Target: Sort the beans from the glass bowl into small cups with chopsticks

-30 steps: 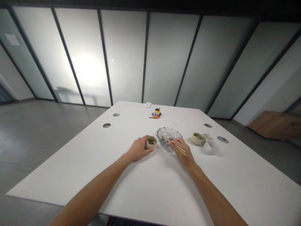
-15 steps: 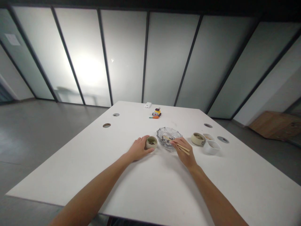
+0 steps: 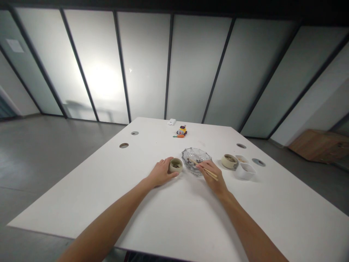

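My left hand is wrapped round the left side of a small pale green cup with some dark bits inside. In my right hand is a pair of wooden chopsticks, held between thumb and fingers. Their front ends reach into a clear glass bowl just right of the cup. Small dark pieces lie in that bowl. Whether the tips pinch one of them is too small to tell.
Right of the bowl stand a second pale cup with contents and two white containers. Farther back on the white table are a toy car, a toy carrot and a white box. Several round cable holes pierce the tabletop.
My right hand has shifted slightly to the left, and the chopsticks have moved a little within the bowl. My left hand and the cup stay where they were.
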Action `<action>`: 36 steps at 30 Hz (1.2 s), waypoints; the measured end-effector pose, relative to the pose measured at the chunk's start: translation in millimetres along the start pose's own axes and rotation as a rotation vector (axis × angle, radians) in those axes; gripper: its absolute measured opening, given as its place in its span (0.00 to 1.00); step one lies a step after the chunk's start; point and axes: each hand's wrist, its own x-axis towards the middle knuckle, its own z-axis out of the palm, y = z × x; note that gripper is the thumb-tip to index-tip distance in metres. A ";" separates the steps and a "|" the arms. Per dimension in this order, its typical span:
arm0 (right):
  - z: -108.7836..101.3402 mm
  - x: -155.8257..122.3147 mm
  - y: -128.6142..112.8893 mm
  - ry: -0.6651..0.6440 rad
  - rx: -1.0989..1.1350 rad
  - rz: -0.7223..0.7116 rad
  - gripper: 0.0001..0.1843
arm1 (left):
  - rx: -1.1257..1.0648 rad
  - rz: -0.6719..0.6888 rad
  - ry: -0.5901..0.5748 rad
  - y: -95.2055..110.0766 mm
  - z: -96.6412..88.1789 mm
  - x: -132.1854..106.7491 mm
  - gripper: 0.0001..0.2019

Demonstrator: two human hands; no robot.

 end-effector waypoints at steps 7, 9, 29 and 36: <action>-1.7 1.4 -1.1 0.049 0.017 0.043 0.19 | -0.006 -0.010 -0.001 -1.7 1.8 1.0 0.32; -0.5 1.4 -1.0 0.012 0.021 0.051 0.20 | -0.006 -0.003 0.008 -2.5 2.4 0.9 0.32; 2.6 0.5 4.2 0.078 -0.016 0.039 0.22 | -0.005 -0.007 -0.010 -0.4 -0.7 -0.3 0.32; -0.7 2.0 3.2 0.135 -0.019 0.052 0.22 | -0.015 0.000 -0.001 -1.1 -0.3 1.1 0.30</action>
